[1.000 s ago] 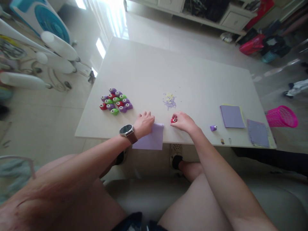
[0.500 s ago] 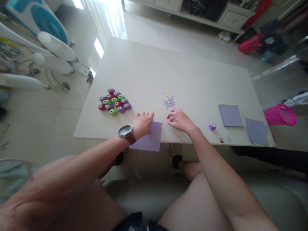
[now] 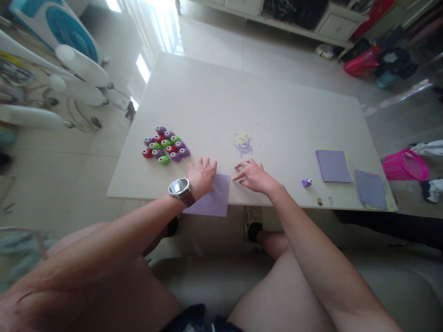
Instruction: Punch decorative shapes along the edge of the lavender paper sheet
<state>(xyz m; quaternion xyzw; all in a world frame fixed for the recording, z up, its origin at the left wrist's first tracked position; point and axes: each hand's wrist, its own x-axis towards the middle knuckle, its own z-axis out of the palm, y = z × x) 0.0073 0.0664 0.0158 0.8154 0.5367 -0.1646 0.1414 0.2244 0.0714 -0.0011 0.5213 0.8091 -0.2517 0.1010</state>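
A light purple sheet of paper (image 3: 220, 196) lies at the table's front edge, partly overhanging it, with tiny holes at its top right corner. My left hand (image 3: 202, 176), a watch on its wrist, rests on the sheet's left part with fingers spread. Just right of the sheet, my right hand (image 3: 253, 176) is low over the table, its fingers stretched and apart. No red punch shows at it now; the palm may hide one. Beyond it lies a pile of purple and yellow paper bits (image 3: 244, 145).
Several small red, green and purple paper punches (image 3: 166, 146) stand grouped at the left. To the right are a lone purple punch (image 3: 306, 183), two small items, a purple paper stack (image 3: 334, 166) and a bagged stack (image 3: 371, 190). A pink basket (image 3: 404, 166) stands beyond the table.
The red punch seen under my right hand is out of sight. My right fingers have straightened and spread. My left hand and the sheet have shifted slightly left.
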